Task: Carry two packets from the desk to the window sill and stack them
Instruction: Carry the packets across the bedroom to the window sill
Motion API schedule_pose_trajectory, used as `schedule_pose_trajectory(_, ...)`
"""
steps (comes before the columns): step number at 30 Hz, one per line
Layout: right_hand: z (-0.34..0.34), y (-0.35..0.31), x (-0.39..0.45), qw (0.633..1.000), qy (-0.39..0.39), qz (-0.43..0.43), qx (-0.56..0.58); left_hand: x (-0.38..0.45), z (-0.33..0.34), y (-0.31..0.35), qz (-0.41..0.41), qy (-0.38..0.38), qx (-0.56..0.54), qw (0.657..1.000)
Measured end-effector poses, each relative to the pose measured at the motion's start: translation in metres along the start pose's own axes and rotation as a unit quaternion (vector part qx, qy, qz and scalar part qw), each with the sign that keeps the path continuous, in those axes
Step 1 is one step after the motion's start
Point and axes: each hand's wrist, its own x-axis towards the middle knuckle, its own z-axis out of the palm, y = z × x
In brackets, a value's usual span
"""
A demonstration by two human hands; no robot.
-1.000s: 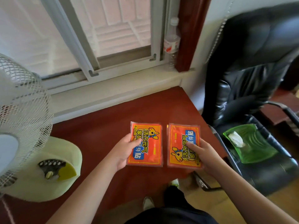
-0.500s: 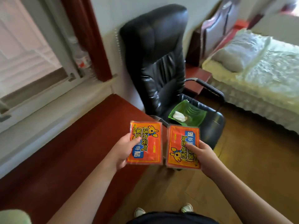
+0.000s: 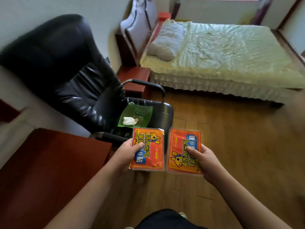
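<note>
I hold two flat orange packets with yellow and blue print side by side in front of me, above the wooden floor. My left hand [image 3: 124, 155] grips the left packet [image 3: 151, 146] by its left edge, thumb on top. My right hand [image 3: 207, 161] grips the right packet [image 3: 181, 146] by its right edge. The two packets are a small gap apart and lie roughly level. The red-brown desk [image 3: 49, 162] is at the lower left, below and left of my left hand. The window sill is out of view.
A black leather office chair [image 3: 69, 71] stands beside the desk with a green dish [image 3: 142, 113] holding a white wad on its seat. A bed [image 3: 231, 60] with a pale cover and pillow fills the upper right. A red-brown bedside cabinet [image 3: 133, 76] stands between chair and bed.
The view has swung right, away from the window and fan, toward the chair and bed. Both packets have left the desk top and now hang over the floor, still held the same way.
</note>
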Motion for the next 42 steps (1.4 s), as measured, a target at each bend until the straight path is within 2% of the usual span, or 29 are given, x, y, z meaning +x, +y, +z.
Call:
schedule_pose_trajectory(7, -0.093, -0.016, -0.003, 0.998, 0.040, -0.010, 0.043, 0.037, 0.098, 0.009, -0.014, -0.043, 0.031, 0.999)
schedule_pose_trajectory(16, -0.162, -0.039, -0.007, 0.991, 0.090, -0.032, 0.093, 0.081, 0.169, 0.031, -0.017, -0.123, 0.080, 0.989)
schedule_pose_trajectory(30, -0.214, -0.105, 0.053, 0.971, 0.186, -0.071, 0.132, 0.200, 0.260, 0.113, -0.026, -0.262, 0.112, 0.958)
schedule_pose_trajectory(42, -0.268, -0.138, 0.075, 0.931, 0.285, -0.115, 0.196, 0.266, 0.366, 0.155, -0.034, -0.347, 0.155, 0.925)
